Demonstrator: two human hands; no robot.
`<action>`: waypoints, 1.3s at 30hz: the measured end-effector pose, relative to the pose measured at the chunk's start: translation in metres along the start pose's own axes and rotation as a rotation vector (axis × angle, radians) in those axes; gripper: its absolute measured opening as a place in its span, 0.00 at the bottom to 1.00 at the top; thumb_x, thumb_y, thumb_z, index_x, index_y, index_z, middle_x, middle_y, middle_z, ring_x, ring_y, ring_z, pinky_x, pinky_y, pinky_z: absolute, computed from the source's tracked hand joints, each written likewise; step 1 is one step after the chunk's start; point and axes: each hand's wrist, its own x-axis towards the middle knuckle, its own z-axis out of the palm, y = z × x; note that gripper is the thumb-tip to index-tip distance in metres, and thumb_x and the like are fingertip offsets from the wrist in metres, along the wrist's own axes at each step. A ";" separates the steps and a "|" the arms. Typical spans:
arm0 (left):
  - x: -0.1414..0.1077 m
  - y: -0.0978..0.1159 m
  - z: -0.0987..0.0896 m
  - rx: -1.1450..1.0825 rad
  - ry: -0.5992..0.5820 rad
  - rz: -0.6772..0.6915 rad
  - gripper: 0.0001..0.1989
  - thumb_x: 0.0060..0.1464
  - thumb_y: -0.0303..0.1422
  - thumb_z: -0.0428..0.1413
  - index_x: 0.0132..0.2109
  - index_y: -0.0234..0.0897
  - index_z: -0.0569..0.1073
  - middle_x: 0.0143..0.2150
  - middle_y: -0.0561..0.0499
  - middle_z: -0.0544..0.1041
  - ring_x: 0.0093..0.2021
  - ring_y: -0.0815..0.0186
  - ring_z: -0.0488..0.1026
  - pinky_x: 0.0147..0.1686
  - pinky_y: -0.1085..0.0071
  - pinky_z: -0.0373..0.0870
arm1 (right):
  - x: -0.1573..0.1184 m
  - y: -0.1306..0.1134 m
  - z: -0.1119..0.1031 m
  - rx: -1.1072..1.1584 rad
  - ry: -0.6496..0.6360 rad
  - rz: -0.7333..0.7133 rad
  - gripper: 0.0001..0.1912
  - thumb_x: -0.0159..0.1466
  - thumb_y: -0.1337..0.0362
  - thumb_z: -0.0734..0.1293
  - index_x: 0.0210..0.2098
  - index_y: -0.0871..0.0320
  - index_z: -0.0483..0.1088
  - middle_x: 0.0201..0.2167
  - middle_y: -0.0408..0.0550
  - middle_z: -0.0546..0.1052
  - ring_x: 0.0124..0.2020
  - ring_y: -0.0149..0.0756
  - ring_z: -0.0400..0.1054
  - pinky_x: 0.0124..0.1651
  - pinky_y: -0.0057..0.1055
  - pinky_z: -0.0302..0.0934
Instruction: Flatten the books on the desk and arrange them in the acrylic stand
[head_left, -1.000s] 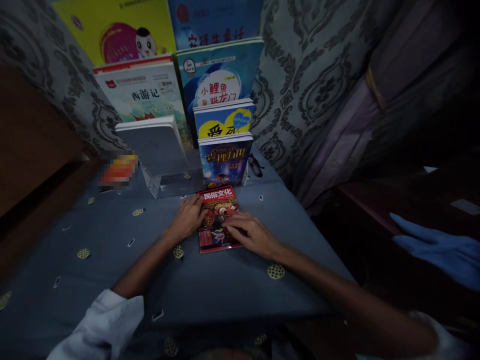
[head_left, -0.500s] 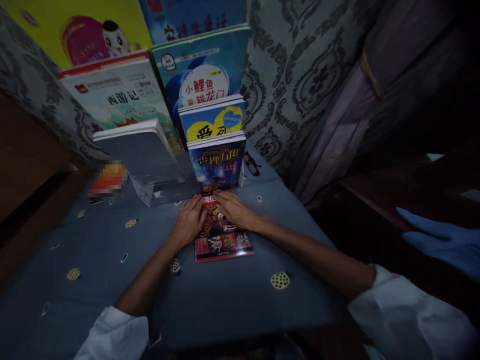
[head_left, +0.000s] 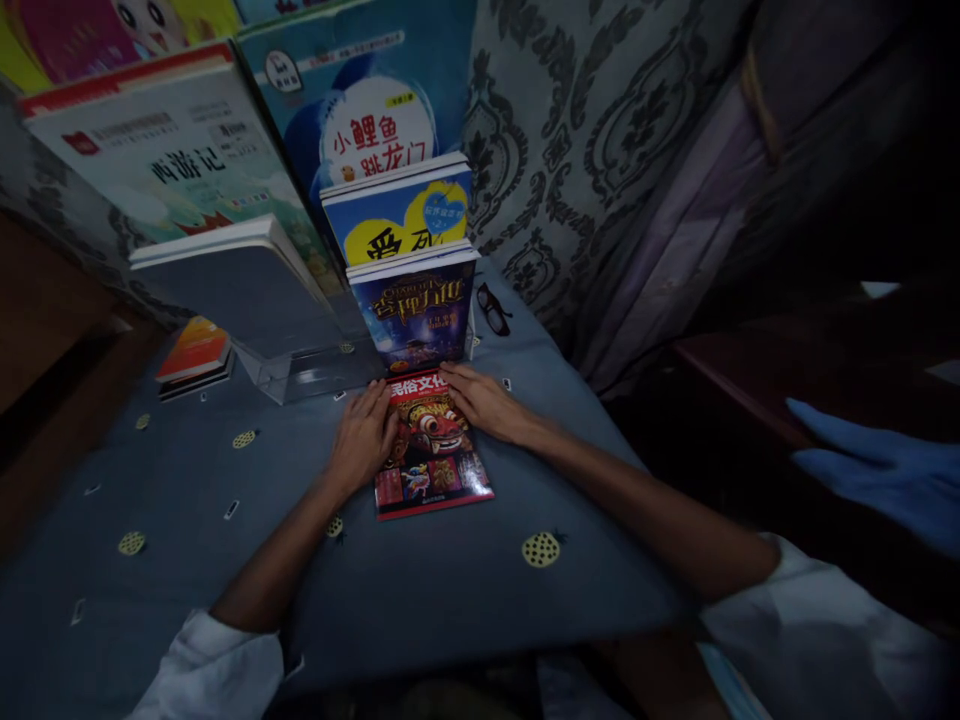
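Blue-grey cloth on the tabletop (head_left: 420, 590), patterned wall covering (head_left: 555, 130) behind, pretty dim light. Using the upright dark blue book (head_left: 412, 310) as landmark:

1. Just changed: the right hand (head_left: 487, 405) was over the upper cover of the red book (head_left: 435, 430) half a second ago and has slid off to its far right corner. So the title's mostly readable now, and the book sits framed between both hands.
2. The red book lies flat right in front of the landmark, title end toward it. Long axis runs from the person's side out to the landmark, far end leaning slightly left.
3. Left hand (head_left: 362, 435) rests along the red book's left edge, fingers extended, not gripping. Right one's loosely open too; can't tell how firmly it touches.
4. Glasses (head_left: 493, 312) are just right of the landmark.
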 end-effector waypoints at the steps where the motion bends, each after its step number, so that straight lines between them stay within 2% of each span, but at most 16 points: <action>1: 0.000 0.001 -0.002 0.012 -0.009 -0.001 0.22 0.68 0.32 0.44 0.64 0.31 0.65 0.67 0.35 0.68 0.68 0.53 0.63 0.65 0.48 0.61 | 0.000 0.000 0.000 0.008 -0.001 0.001 0.23 0.71 0.67 0.55 0.63 0.60 0.66 0.64 0.58 0.70 0.65 0.46 0.64 0.67 0.51 0.61; 7: 0.012 0.004 -0.007 0.009 -0.121 0.077 0.23 0.69 0.35 0.44 0.67 0.31 0.63 0.70 0.37 0.63 0.71 0.54 0.59 0.68 0.49 0.57 | 0.000 -0.002 -0.003 0.052 -0.020 0.019 0.24 0.72 0.65 0.54 0.63 0.63 0.66 0.65 0.59 0.69 0.66 0.47 0.62 0.68 0.50 0.58; 12: 0.025 0.020 -0.007 -0.024 -0.246 0.246 0.26 0.70 0.39 0.42 0.70 0.33 0.59 0.72 0.41 0.59 0.73 0.59 0.54 0.71 0.55 0.50 | 0.002 0.001 -0.007 0.094 -0.026 0.018 0.25 0.74 0.60 0.51 0.65 0.59 0.64 0.64 0.55 0.70 0.67 0.44 0.61 0.68 0.50 0.57; 16: 0.027 0.035 -0.010 -0.019 -0.330 0.382 0.26 0.71 0.39 0.42 0.70 0.35 0.59 0.73 0.42 0.58 0.73 0.61 0.53 0.72 0.55 0.46 | 0.002 0.000 -0.008 0.097 -0.016 0.015 0.25 0.75 0.59 0.50 0.66 0.58 0.63 0.63 0.54 0.71 0.65 0.44 0.63 0.67 0.50 0.57; 22: 0.009 0.055 -0.020 -0.053 -0.444 0.585 0.24 0.71 0.37 0.41 0.71 0.40 0.58 0.72 0.46 0.59 0.75 0.62 0.48 0.73 0.52 0.38 | 0.002 -0.009 -0.010 0.062 -0.026 0.032 0.27 0.74 0.56 0.53 0.65 0.65 0.63 0.64 0.60 0.70 0.65 0.50 0.63 0.66 0.50 0.59; 26: -0.012 0.066 -0.030 -0.111 -0.474 0.690 0.24 0.71 0.35 0.43 0.71 0.44 0.58 0.72 0.50 0.60 0.75 0.63 0.48 0.73 0.51 0.37 | 0.001 -0.011 -0.011 0.041 -0.027 0.017 0.26 0.73 0.55 0.55 0.65 0.62 0.63 0.63 0.59 0.70 0.65 0.51 0.62 0.67 0.51 0.57; 28: -0.020 0.071 -0.034 -0.130 -0.473 0.722 0.25 0.70 0.34 0.44 0.71 0.46 0.57 0.72 0.52 0.60 0.74 0.64 0.49 0.73 0.51 0.38 | 0.001 -0.011 -0.011 0.027 -0.032 0.012 0.27 0.73 0.55 0.56 0.65 0.65 0.63 0.63 0.61 0.70 0.65 0.51 0.63 0.67 0.50 0.57; 32: -0.027 0.077 -0.041 -0.148 -0.460 0.739 0.24 0.70 0.33 0.45 0.70 0.44 0.58 0.71 0.51 0.62 0.74 0.63 0.52 0.74 0.50 0.39 | 0.000 -0.010 -0.010 0.005 -0.042 0.006 0.29 0.72 0.55 0.58 0.65 0.69 0.61 0.64 0.65 0.68 0.66 0.51 0.62 0.67 0.48 0.57; 34: -0.025 0.075 -0.042 -0.160 -0.453 0.708 0.22 0.71 0.34 0.44 0.69 0.40 0.60 0.71 0.51 0.61 0.73 0.64 0.52 0.74 0.54 0.39 | -0.001 -0.009 -0.009 -0.001 -0.045 0.006 0.30 0.72 0.54 0.58 0.65 0.69 0.61 0.65 0.66 0.67 0.67 0.51 0.61 0.68 0.48 0.56; 36: -0.020 0.067 -0.038 -0.164 -0.434 0.638 0.23 0.72 0.36 0.41 0.69 0.37 0.60 0.72 0.49 0.61 0.74 0.66 0.52 0.74 0.57 0.40 | -0.001 -0.007 -0.007 -0.004 -0.038 0.003 0.30 0.72 0.53 0.59 0.65 0.68 0.62 0.65 0.65 0.67 0.67 0.51 0.60 0.68 0.49 0.56; 39: -0.007 0.040 -0.027 -0.142 -0.377 0.486 0.25 0.72 0.40 0.40 0.70 0.37 0.58 0.73 0.45 0.58 0.74 0.65 0.51 0.73 0.56 0.41 | -0.002 -0.005 -0.006 0.000 -0.023 -0.016 0.29 0.72 0.53 0.59 0.66 0.64 0.63 0.65 0.62 0.68 0.67 0.51 0.61 0.67 0.51 0.58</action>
